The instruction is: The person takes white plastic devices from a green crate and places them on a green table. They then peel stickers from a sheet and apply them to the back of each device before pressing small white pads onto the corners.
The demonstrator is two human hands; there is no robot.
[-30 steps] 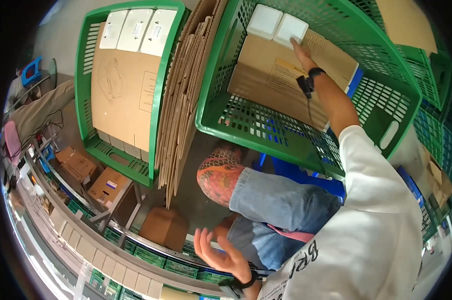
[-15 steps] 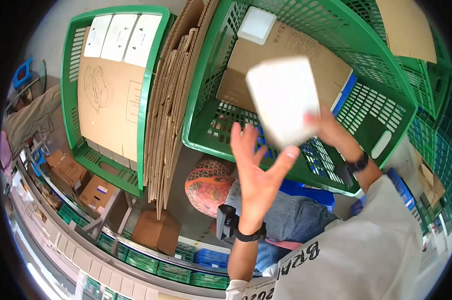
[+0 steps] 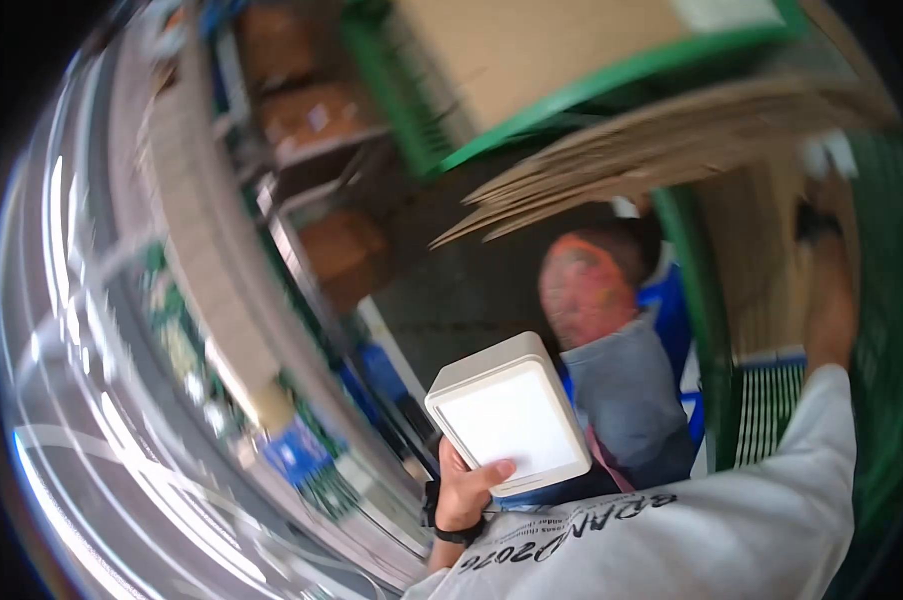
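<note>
on your right stands a green crate (image 3: 707, 330) with a brown cardboard box (image 3: 757, 250) in it; a white item (image 3: 840, 157) shows near its far end, too blurred to name surely. at the top another green crate (image 3: 612, 82) holds a flat brown cardboard panel (image 3: 542, 55) with a white piece (image 3: 730, 13) at its upper right. between the two crates lies a stack of cardboard sheets (image 3: 612, 160).

black lettering and numerals run across your white shirt (image 3: 672, 545); the crates' contents are too smeared to read.

your left hand (image 3: 462, 495) is clamped on a white box (image 3: 514, 425), thumb on its broad face, and holds it tilted above your lap, beside the blue jeans (image 3: 627, 395). your right hand (image 3: 824, 188) is down in the right-hand crate by the white item; blur hides its fingers, so you cannot tell if they grip.

half a second ago the box was over that crate at your right hand, your left open beside it; now your left has it, your right is back inside, and the view has swung round.
</note>
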